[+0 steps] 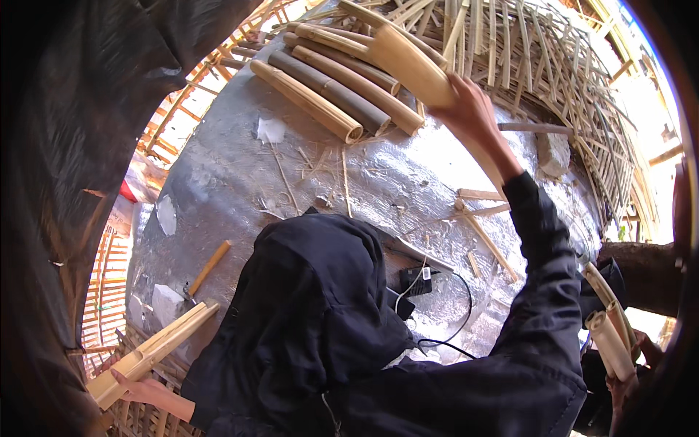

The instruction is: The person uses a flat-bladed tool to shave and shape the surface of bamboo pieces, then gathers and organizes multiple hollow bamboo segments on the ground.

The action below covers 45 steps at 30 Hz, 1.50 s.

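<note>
My right hand (470,109) is raised at the top of the view and grips a pale split bamboo piece (409,64), held over the far end of a row of split bamboo lengths (331,91). Those lengths lie side by side on a silver foil-covered surface (233,182). At the lower left my left hand (149,393) holds a long split bamboo piece (149,351) by its near end, its far end pointing up and right. My dark hooded garment (320,320) hides the middle of the view.
A woven bamboo lattice (553,80) rings the foil surface. A wooden-handled tool (208,268) and loose bamboo slivers (486,240) lie on the foil. A black device with a cable (419,280) sits near my chest. At the lower right another person's hand (644,349) holds bamboo pieces (610,341).
</note>
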Each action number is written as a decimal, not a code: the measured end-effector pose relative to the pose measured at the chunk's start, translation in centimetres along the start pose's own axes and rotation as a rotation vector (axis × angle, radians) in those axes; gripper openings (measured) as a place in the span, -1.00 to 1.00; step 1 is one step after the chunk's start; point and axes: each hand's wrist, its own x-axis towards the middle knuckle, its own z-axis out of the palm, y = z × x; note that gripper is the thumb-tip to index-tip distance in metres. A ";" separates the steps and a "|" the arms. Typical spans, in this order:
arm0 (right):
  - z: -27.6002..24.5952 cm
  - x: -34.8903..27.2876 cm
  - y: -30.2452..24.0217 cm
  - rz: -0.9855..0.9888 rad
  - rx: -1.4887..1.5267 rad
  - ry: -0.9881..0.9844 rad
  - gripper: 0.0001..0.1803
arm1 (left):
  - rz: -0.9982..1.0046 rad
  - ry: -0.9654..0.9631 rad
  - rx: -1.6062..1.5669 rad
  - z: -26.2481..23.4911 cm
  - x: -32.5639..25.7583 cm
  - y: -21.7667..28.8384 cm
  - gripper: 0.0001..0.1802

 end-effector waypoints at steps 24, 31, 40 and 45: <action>18.3 18.8 2.3 0.024 -0.045 -0.030 -0.54 | 0.005 -0.012 0.028 1.0 0.2 -0.9 -0.47; 15.2 2.6 -9.6 -0.478 0.512 0.098 -0.79 | 0.028 -0.057 0.017 1.8 0.3 -0.8 -0.50; 14.8 -22.5 -21.5 0.536 1.307 -0.407 -0.80 | -0.095 0.059 0.050 -0.2 0.6 -2.6 -0.37; 9.5 -20.3 -19.1 0.138 1.054 -0.467 -0.76 | 0.068 0.007 0.244 -1.4 1.3 -5.9 -0.52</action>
